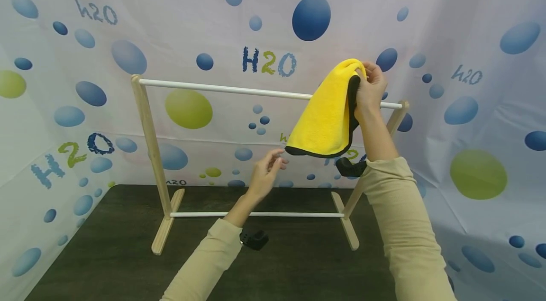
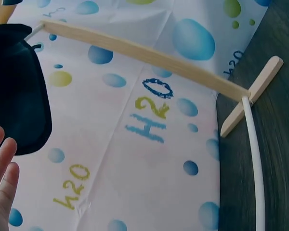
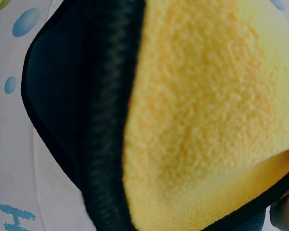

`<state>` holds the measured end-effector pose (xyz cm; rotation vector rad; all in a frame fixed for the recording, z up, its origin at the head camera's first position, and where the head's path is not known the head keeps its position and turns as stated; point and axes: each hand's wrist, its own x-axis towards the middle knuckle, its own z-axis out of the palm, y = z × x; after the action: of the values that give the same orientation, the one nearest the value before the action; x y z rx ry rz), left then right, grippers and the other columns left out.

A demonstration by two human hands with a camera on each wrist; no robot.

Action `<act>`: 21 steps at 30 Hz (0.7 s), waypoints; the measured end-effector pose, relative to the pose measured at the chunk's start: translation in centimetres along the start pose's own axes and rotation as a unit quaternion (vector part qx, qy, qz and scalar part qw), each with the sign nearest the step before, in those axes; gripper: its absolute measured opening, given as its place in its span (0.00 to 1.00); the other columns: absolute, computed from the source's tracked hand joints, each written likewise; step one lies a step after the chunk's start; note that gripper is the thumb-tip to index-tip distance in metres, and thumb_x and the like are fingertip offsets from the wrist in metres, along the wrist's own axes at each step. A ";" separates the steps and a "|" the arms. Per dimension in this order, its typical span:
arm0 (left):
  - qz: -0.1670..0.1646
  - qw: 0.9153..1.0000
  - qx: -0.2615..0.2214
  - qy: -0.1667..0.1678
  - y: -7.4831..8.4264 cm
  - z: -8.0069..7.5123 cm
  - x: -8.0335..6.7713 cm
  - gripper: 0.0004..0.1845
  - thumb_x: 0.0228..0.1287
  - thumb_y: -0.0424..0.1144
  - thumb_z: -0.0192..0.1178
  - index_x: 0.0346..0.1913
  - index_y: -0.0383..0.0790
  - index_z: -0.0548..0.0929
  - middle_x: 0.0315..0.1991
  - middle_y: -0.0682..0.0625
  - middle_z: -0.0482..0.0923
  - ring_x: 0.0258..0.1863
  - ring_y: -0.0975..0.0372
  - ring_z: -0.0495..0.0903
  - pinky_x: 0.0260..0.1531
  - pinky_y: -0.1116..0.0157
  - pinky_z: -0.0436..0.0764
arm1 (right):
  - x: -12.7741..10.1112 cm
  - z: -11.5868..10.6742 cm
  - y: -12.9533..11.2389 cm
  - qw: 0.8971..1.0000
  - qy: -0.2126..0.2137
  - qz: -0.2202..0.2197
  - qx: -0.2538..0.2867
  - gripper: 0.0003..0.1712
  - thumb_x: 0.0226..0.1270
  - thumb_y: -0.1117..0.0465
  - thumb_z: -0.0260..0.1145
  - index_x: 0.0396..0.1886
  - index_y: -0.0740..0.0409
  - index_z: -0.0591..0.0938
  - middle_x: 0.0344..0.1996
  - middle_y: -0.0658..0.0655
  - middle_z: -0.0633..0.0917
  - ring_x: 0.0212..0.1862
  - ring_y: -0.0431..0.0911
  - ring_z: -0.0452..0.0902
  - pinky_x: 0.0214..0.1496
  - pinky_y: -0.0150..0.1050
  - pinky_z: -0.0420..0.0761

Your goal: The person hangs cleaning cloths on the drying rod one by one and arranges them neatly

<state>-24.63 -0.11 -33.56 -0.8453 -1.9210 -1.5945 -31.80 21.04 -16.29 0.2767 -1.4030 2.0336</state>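
Note:
A yellow cloth (image 1: 327, 116) with a black edge and dark underside hangs from my right hand (image 1: 370, 88), which pinches its top corner just above the white top rail (image 1: 222, 88) of a wooden drying rack (image 1: 147, 130). The cloth (image 3: 202, 120) fills the right wrist view. My left hand (image 1: 268, 170) is raised below the cloth's lower edge with relaxed fingers, holding nothing. In the left wrist view its fingers (image 2: 2, 168) show at the lower left, near the cloth's dark side (image 2: 17, 91).
The rack stands on a dark table (image 1: 106, 253), with a lower white rail (image 1: 256, 214) between its feet. A bubble-patterned curtain (image 1: 298, 16) closes off the back and both sides. The rack's left post (image 2: 144, 55) and foot (image 2: 253, 96) appear in the left wrist view.

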 end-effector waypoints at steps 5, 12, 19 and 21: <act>-0.055 0.997 -0.029 -0.037 0.4 0.7 0.5 0.16 0.70 0.29 0.41 0.55 0.22 0.70 0.39 0.31 0.79 0.35 0.42 0.80 0.39 0.49 0.79 | 0.1 -0.1 0.1 1.000 -0.001 -0.001 0.001 0.04 0.62 0.69 0.60 0.33 0.57 0.77 0.33 0.54 0.77 0.30 0.41 0.73 0.37 0.26 0.78; -0.166 0.974 -0.151 -0.021 0.3 2.1 2.4 0.25 0.74 0.40 0.38 0.68 0.32 0.52 0.48 0.31 0.76 0.45 0.43 0.78 0.46 0.55 0.79 | 0.0 -0.4 0.0 1.000 0.001 0.009 0.006 0.04 0.62 0.70 0.59 0.33 0.58 0.77 0.34 0.54 0.77 0.29 0.41 0.73 0.36 0.26 0.78; -0.227 0.925 -0.293 0.087 0.4 3.5 5.4 0.23 0.70 0.39 0.47 0.64 0.39 0.57 0.46 0.37 0.76 0.37 0.61 0.79 0.46 0.59 0.79 | -0.2 -0.5 -0.1 1.000 0.000 0.011 0.009 0.04 0.62 0.70 0.59 0.33 0.57 0.77 0.33 0.54 0.77 0.29 0.41 0.74 0.37 0.26 0.79; -0.248 0.906 -0.328 0.106 0.9 3.6 6.2 0.24 0.67 0.35 0.50 0.63 0.40 0.58 0.48 0.38 0.74 0.39 0.61 0.78 0.46 0.61 0.79 | -0.3 -0.6 -0.1 1.000 -0.004 0.010 0.013 0.04 0.62 0.70 0.59 0.33 0.58 0.77 0.32 0.54 0.77 0.29 0.42 0.74 0.37 0.26 0.79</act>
<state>-28.15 4.41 -29.19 -0.3839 -1.5110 -2.6007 -31.40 21.55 -16.57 0.2833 -1.3894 2.0701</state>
